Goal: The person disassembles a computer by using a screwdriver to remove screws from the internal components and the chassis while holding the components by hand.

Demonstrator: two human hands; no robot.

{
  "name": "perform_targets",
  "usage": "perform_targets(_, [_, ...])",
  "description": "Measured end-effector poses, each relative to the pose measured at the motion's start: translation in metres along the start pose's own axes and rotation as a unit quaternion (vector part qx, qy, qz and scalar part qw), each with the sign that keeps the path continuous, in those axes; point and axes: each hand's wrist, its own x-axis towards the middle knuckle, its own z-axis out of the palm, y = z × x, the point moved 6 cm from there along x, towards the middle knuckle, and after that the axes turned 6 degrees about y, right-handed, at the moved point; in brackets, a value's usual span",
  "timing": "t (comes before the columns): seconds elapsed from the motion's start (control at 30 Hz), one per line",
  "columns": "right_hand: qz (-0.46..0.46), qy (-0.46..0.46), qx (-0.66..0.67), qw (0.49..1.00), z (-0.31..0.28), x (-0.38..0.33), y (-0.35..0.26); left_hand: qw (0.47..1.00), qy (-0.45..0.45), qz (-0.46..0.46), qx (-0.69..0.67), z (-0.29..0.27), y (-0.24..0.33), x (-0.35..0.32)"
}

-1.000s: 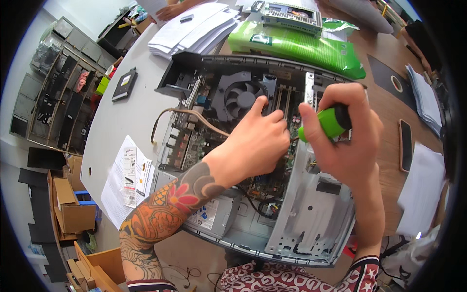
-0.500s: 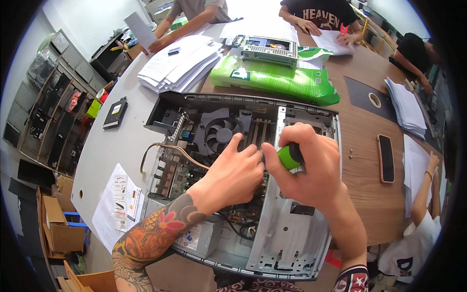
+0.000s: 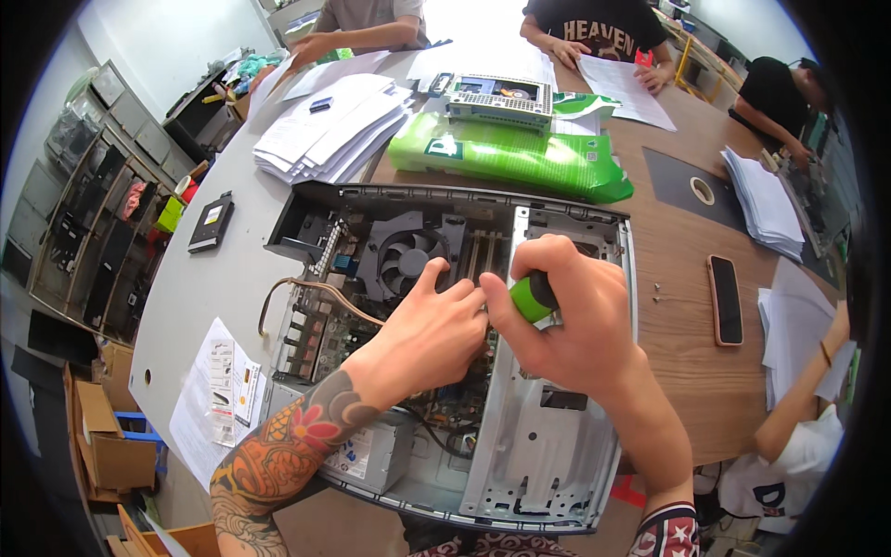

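Note:
An opened desktop computer case (image 3: 529, 446) lies flat in front of me, its inside facing up. My right hand (image 3: 585, 325) is wrapped round the green and black handle of a screwdriver (image 3: 531, 298), above the metal drive bay side; the shaft and tip are hidden. My left hand (image 3: 429, 327) reaches over the circuit board (image 3: 339, 325) with fingers curled down beside the right hand. Its fingertips are hidden, so what they hold or touch cannot be made out. Just beyond the left hand sits the black cooling fan (image 3: 406, 262). A brownish cable (image 3: 320, 286) loops out over the case's left edge.
Left of the case lie a black drive (image 3: 212, 223) and a packaged item (image 3: 221, 395) on paper. Beyond it are a paper stack (image 3: 320, 135), a green bag (image 3: 510, 162) and a metal unit (image 3: 501, 100). Small screws (image 3: 657, 292) and a phone (image 3: 726, 302) lie right. Other people sit around.
The view has shifted slightly, so everything sits a little further left. Both hands keep nearly the same pose on the case. The person at far left has lowered a sheet of paper.

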Motion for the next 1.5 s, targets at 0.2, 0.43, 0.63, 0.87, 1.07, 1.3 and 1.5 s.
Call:
perform_targets(0.2, [-0.004, 0.005, 0.003, 1.0, 0.003, 0.0, 0.001, 0.999, -0.003, -0.018, -0.03, 0.0, -0.002, 0.0])
perform_targets(0.43, [0.001, -0.003, 0.008, 1.0, 0.0, 0.0, 0.001, 1.0, -0.019, -0.001, 0.002, 0.004, 0.004, -0.004])
perform_targets(0.63, [-0.005, -0.002, 0.006, 1.0, 0.001, 0.001, 0.0, 0.998, 0.013, -0.027, -0.053, 0.0, -0.004, -0.002])
perform_targets(0.87, [-0.004, -0.005, -0.011, 1.0, 0.0, 0.002, -0.002, 0.997, 0.034, -0.015, -0.06, -0.004, -0.003, -0.002])
perform_targets(1.07, [-0.017, 0.01, 0.006, 1.0, 0.0, 0.0, 0.0, 0.999, 0.017, -0.015, -0.037, 0.0, -0.004, -0.001])
perform_targets(1.3, [-0.031, 0.019, 0.01, 0.999, 0.002, 0.0, -0.001, 0.999, 0.019, -0.026, -0.033, -0.002, -0.004, -0.001])
perform_targets(1.5, [-0.016, 0.009, 0.006, 1.0, 0.001, 0.0, 0.0, 0.998, 0.01, -0.023, -0.066, -0.001, -0.01, -0.004])
